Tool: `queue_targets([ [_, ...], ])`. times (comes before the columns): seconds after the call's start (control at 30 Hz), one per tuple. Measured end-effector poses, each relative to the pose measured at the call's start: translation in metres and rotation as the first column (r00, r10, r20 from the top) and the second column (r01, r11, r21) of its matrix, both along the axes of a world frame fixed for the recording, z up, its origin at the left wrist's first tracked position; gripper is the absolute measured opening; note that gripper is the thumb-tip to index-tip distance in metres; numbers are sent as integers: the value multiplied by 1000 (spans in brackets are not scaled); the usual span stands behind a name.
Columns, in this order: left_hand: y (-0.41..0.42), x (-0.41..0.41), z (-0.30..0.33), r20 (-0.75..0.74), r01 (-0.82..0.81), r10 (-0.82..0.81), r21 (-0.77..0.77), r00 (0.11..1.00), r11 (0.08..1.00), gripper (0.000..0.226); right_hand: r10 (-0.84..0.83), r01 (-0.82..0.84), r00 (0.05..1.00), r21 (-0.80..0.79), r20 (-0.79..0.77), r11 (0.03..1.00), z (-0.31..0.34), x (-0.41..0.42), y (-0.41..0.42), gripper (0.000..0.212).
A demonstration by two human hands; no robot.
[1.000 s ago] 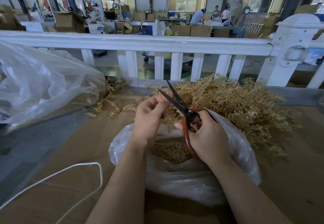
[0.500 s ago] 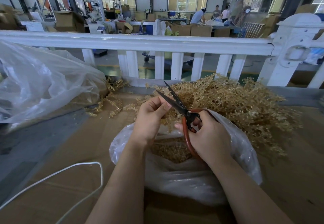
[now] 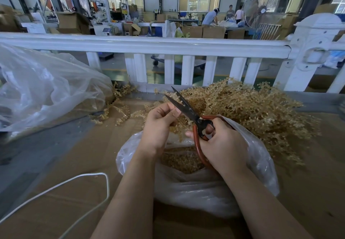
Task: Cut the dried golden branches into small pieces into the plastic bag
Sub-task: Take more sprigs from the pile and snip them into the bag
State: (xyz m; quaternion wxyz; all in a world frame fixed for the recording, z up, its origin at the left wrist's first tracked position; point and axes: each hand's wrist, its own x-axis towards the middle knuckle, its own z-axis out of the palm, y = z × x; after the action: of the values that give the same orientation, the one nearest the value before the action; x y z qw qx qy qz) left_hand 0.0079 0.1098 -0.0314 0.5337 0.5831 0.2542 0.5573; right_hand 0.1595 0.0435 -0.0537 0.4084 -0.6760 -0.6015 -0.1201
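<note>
Above the plastic bag [image 3: 196, 192], left hand [image 3: 158, 126] pinches a golden sprig [image 3: 179, 126] — right hand [image 3: 222, 145] grips open scissors [image 3: 188, 109].

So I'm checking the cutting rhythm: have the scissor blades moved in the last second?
Barely. The scissors stay open, tips below the white fence rail, right hand gripping the handles.

The scissors [image 3: 188, 110] blades have narrowed slightly against the left hand [image 3: 158, 124].
</note>
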Motion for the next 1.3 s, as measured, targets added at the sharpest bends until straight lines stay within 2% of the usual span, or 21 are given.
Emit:
queue_targets([
  [0.17, 0, 0, 1, -1, -8, 8, 0, 1000, 1000, 34, 23, -23, 999, 8, -22, 1000, 0, 0, -1, 48],
  [0.37, 1, 1, -1, -22, -24, 24, 15, 999, 1000, 11, 16, -16, 1000, 14, -13, 1000, 0, 0, -1, 47],
  [0.7, -1, 3, 0, 30, -17, 17, 10, 999, 1000, 23, 29, -29, 999, 18, -19, 999, 2, 1, -2, 47],
  [0.83, -1, 3, 2, 83, -80, 78, 13, 993, 997, 19, 41, -41, 999, 9, -26, 999, 2, 1, -2, 49],
  [1.07, -2, 2, 3, 94, -145, 145, -6, 985, 989, 27, 62, -61, 997, 27, -41, 998, 5, -2, -4, 51],
  [1.3, -3, 3, 3, 93, -118, 121, -39, 988, 992, 17, 64, -64, 998, 46, -8, 997, 5, -1, -5, 50],
])
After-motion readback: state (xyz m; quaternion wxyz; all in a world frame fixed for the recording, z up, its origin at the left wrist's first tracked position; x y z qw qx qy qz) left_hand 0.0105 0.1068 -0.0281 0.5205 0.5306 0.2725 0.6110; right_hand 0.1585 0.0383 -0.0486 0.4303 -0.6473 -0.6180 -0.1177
